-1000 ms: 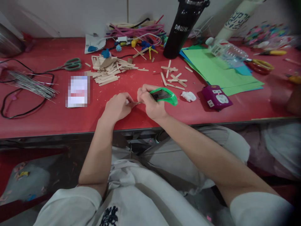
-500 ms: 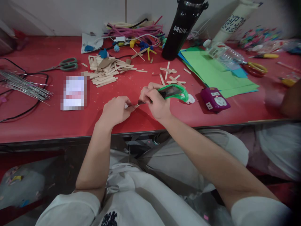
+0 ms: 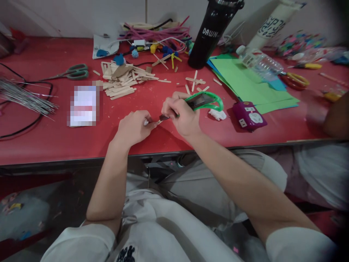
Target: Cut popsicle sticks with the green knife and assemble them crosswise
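Green cutter (image 3: 207, 101), a curved glossy plastic handle with a short dark blade, is sitting at the centre of the frame, with the right hand (image 3: 181, 114) curling closed around it and the blade pointing left. The left hand (image 3: 133, 127), just left of it, is pinching a small pale sliver (image 3: 148, 123) that is meeting the blade tip. Both hands are resting on a smooth red table (image 3: 40, 134) below a pale wall, with flat wooden sticks (image 3: 122, 78) lying heaped in the upper middle.

A craft room: red table (image 3: 40, 142) strewn with wooden sticks (image 3: 122, 78), scissors (image 3: 71, 72), coloured paper (image 3: 245, 83), pipe cleaners (image 3: 158, 34).
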`<state>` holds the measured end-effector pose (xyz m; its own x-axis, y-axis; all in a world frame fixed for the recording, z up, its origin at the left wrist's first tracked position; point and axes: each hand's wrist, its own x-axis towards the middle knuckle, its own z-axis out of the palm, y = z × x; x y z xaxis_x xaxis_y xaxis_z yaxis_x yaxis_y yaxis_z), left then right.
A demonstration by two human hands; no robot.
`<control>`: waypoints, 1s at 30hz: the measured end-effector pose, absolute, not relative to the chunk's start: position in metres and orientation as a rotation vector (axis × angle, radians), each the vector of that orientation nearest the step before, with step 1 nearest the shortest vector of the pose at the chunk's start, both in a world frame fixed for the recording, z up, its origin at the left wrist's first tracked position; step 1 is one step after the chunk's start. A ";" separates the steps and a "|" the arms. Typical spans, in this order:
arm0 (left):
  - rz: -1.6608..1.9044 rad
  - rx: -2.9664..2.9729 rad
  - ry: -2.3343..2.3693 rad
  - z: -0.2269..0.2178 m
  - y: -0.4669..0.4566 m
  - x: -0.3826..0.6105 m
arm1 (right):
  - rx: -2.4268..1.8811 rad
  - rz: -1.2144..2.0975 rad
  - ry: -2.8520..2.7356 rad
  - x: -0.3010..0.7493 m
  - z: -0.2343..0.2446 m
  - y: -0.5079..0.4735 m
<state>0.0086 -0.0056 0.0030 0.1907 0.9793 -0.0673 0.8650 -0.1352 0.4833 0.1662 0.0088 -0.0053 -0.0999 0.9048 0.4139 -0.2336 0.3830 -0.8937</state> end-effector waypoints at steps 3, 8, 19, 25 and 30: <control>0.373 2.068 1.722 0.003 -0.006 0.008 | -0.645 1.115 -1.326 0.165 -0.006 0.008; 0.373 2.071 1.713 0.004 -0.006 0.009 | -0.647 1.130 -1.321 0.164 -0.005 0.007; 0.373 2.065 1.717 0.003 -0.007 0.008 | -0.622 1.152 -1.295 0.164 -0.004 0.006; 0.364 2.065 1.736 0.002 -0.006 0.009 | -0.613 1.122 -1.277 0.161 -0.008 0.001; 0.350 2.062 1.745 0.003 -0.006 0.010 | -0.598 1.106 -1.266 0.159 -0.010 -0.002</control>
<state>0.0101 -0.0062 0.0027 0.1828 0.9804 -0.0738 0.8760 -0.1283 0.4650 0.1594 -0.0024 -0.0097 -0.0752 0.8941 0.4416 -0.3175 0.3983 -0.8606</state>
